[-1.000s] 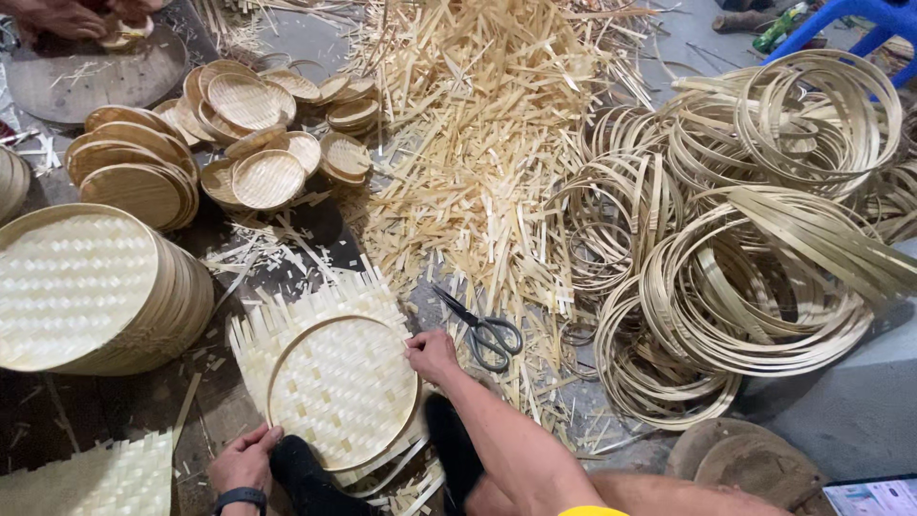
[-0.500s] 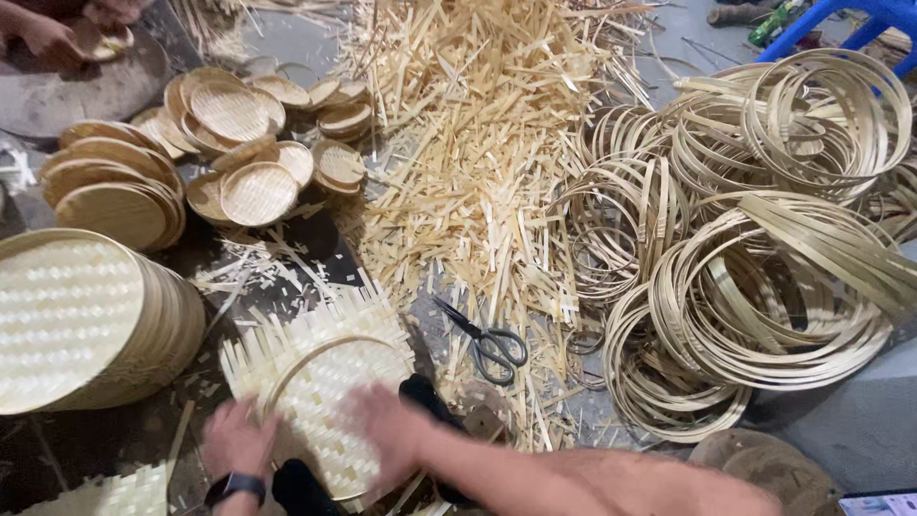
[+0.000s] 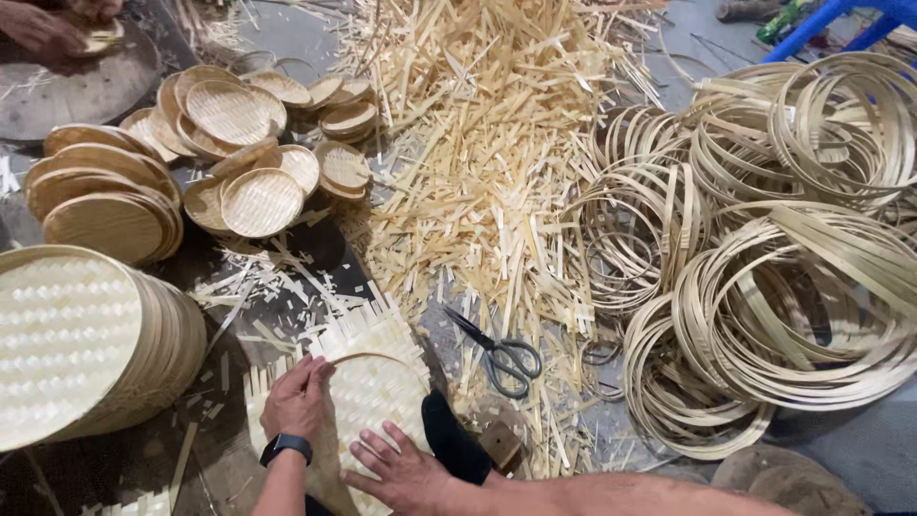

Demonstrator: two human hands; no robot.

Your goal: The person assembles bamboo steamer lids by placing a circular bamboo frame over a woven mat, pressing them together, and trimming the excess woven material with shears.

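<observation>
While it is lying flat on the dark floor at the bottom centre of the view, one woven bamboo mat (image 3: 368, 392) with a single hoop pressed onto it and loose strip ends sticking out past the rim is being held down by both hands. The left hand (image 3: 298, 397) is resting on the mat's left edge, fingers curled over the hoop rim and gripping it, a dark watch on the wrist. The right hand (image 3: 401, 468) is lying open, palm down and fingers spread, flat on the mat's lower part, its forearm coming in from the lower right. A dark shoe (image 3: 454, 440) is pressing beside the mat's right edge.

One pair of scissors (image 3: 501, 355) is lying just to the right, blades shut, on the litter of bamboo offcuts (image 3: 478, 162). To the left, one stack of large woven trays (image 3: 86, 344) is leaning on its side. Farther up, three stacks of medium trays (image 3: 105, 196) and a dozen or so small round trays (image 3: 258, 143) are sitting together. On the right, many coiled bamboo hoops (image 3: 783, 248) are heaping up, too many to count. In the top left corner another person's hands (image 3: 57, 24) are working on a small tray.
</observation>
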